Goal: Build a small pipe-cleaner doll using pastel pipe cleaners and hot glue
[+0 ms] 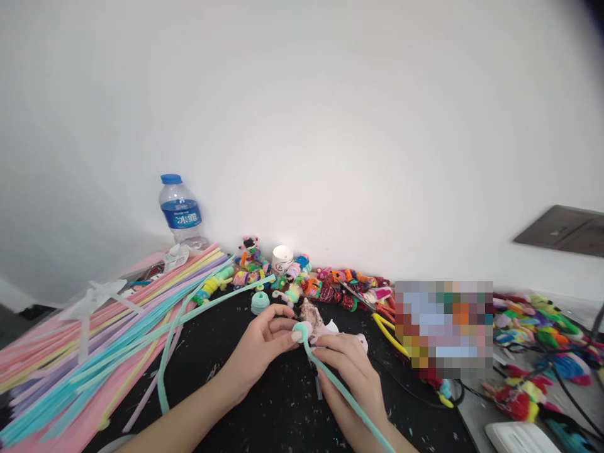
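A small coil of pink and mint-green fuzzy pipe cleaner (301, 331) is pinched between the thumb and fingers of my left hand (264, 343). From the coil a long mint-green tail (346, 396) runs down to the right, across my right hand (352, 368). The right fingers are curled round this tail close to the coil; their tips are partly hidden. Just behind the hands lie pale pink fuzzy pieces (363, 341) and a brownish patterned item (309, 313) I cannot make out. A wound mint-green coil (260, 303) sits beyond my left hand.
Many pastel pipe cleaners (141, 327) spread over the left side. A water bottle (180, 211) and a paper cup (282, 259) stand by the wall. Colourful fuzzy figures (330, 286) line the back. Scissors (356, 294), cables (561, 384) and a white device (516, 437) are to the right.
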`<state>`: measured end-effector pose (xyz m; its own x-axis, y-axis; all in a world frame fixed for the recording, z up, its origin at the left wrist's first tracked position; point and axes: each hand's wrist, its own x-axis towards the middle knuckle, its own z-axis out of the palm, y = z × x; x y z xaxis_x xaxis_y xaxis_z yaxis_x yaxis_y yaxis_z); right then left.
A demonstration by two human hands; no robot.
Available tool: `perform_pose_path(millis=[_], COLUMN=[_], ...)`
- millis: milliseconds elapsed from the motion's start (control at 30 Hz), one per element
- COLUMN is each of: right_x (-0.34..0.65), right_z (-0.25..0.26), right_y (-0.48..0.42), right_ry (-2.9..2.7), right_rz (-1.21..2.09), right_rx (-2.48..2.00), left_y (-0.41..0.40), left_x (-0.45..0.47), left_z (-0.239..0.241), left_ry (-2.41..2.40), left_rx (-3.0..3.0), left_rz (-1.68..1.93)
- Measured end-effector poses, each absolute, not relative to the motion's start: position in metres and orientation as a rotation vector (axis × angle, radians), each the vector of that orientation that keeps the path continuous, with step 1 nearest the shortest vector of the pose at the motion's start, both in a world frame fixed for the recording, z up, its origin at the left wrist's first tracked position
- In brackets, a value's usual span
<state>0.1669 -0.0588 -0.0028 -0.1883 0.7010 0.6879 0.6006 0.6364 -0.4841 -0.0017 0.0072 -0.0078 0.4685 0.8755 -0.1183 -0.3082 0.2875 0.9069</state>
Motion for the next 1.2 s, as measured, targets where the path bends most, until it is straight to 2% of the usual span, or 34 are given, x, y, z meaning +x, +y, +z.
perform_pose_path(millis=[367, 900, 1200], right_x=[0.167, 0.168, 0.168], right_z=[-0.005, -0.012, -0.009], right_y=[-0.061, -0.057, -0.059], right_ry=[-1.827, -1.777, -1.799], right_rz=[0.336, 0.313, 0.355], right_rx=[-1.086, -1.139, -1.11], left_y=[0.008, 0.001, -0.001], left_x=[-0.004, -0.006, -0.006], left_z=[-0.006, -0.005, 0.0], left_ry=[0.604, 0.553, 0.498], left_rx=[1.141, 1.403, 1.386], left_rz=[0.799, 0.63, 0.648])
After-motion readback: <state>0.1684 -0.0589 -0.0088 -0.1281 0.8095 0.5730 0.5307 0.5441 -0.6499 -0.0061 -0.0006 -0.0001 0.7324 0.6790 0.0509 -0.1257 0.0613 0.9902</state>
